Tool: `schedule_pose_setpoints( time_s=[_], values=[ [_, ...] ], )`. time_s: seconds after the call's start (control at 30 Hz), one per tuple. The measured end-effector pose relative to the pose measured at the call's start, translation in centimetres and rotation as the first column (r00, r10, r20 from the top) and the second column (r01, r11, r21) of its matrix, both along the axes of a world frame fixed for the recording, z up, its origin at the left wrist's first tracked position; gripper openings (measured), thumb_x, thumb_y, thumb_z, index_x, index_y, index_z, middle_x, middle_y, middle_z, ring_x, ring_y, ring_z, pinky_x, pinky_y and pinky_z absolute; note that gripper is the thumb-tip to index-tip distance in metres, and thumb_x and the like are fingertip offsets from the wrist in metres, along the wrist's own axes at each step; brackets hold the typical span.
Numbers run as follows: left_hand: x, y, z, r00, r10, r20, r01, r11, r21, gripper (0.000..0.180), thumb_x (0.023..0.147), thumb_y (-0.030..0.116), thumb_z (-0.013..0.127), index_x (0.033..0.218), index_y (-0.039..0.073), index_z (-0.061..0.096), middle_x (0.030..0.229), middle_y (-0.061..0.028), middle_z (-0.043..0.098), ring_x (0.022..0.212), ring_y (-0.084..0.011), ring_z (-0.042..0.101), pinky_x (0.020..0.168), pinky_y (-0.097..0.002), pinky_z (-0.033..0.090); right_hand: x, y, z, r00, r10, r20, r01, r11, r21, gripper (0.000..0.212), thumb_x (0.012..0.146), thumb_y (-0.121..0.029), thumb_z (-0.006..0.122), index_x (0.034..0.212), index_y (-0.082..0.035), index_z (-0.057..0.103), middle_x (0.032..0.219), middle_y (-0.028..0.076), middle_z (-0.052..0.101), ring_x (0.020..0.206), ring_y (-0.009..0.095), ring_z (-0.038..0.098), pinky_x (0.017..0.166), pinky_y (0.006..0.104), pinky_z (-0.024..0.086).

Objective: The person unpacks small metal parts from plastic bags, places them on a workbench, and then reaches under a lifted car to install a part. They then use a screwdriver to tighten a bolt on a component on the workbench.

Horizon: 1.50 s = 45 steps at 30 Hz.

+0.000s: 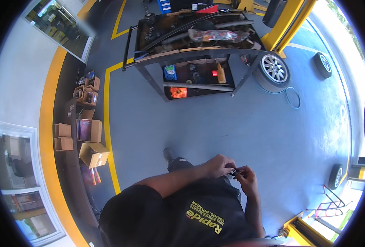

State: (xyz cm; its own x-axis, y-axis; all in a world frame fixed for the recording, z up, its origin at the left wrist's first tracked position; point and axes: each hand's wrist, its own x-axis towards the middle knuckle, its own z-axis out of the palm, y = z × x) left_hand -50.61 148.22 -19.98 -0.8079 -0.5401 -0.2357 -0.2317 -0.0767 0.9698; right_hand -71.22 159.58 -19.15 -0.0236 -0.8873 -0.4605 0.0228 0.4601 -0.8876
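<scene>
Head view: a small dark piece (235, 170) is being pinched by the nearly closed left hand (221, 166) and right hand (247, 177), before a black shirt (170, 220) where yellow lettering (204, 219) is being displayed; grey floor (215, 121) is being edged by a yellow line (107, 103) and a cart (199, 53).

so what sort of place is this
Most likely a car repair shop: loose wheels are on the floor, a yellow post looks like part of a vehicle lift, and a metal cart is loaded with greasy-looking parts.
</scene>
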Motion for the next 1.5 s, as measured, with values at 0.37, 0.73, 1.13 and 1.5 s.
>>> schedule_pose_setpoints(
  time_s=[0.37,0.73,1.13,1.5],
  values=[
    [35.6,-5.3,0.9,0.792,0.566,0.231,-0.609,0.762,0.220,0.010,0.099,0.001,0.066,0.108,-0.002,0.071,0.096,-0.0073,0.073,0.084,-0.0125,0.072,0.076,-0.0281,0.059,32.7,-16.9,-0.6,0.842,0.326,0.429,-0.409,0.905,0.116,0.028,0.101,-0.008,0.070,0.126,0.003,0.063,0.109,0.010,0.073,0.097,0.015,0.070,0.085,0.0294,0.058],
    [44.4,-26.4,3.0,0.734,0.674,0.079,-0.668,0.739,-0.087,0.013,0.092,0.001,0.078,0.101,0.001,0.068,0.086,-0.0021,0.071,0.077,-0.0078,0.065,0.069,-0.0250,0.054,42.3,-37.2,1.4,0.764,0.393,0.512,-0.415,0.907,-0.077,0.038,0.099,-0.003,0.071,0.134,0.000,0.058,0.122,0.010,0.068,0.113,0.019,0.069,0.098,0.0347,0.057],
    [53.7,-51.9,9.1,0.833,0.524,0.176,-0.514,0.852,-0.105,0.019,0.092,0.011,0.079,0.104,-0.001,0.070,0.087,-0.0058,0.072,0.080,-0.0125,0.067,0.076,-0.0286,0.055,49.2,-61.7,2.5,0.600,0.406,0.689,-0.360,0.907,-0.221,0.036,0.093,0.002,0.075,0.125,-0.003,0.058,0.117,0.008,0.066,0.110,0.016,0.067,0.094,0.0315,0.056],
    [58.5,-77.2,1.7,0.956,0.067,0.285,-0.023,0.988,-0.154,0.020,0.096,0.017,0.075,0.104,0.000,0.071,0.090,-0.0050,0.073,0.080,-0.0110,0.065,0.076,-0.0283,0.055,56.5,-65.5,0.7,0.858,-0.350,0.376,0.331,0.937,0.116,0.036,0.094,-0.003,0.076,0.128,0.001,0.063,0.119,0.009,0.069,0.104,0.015,0.069,0.092,0.0298,0.056]
  ],
)
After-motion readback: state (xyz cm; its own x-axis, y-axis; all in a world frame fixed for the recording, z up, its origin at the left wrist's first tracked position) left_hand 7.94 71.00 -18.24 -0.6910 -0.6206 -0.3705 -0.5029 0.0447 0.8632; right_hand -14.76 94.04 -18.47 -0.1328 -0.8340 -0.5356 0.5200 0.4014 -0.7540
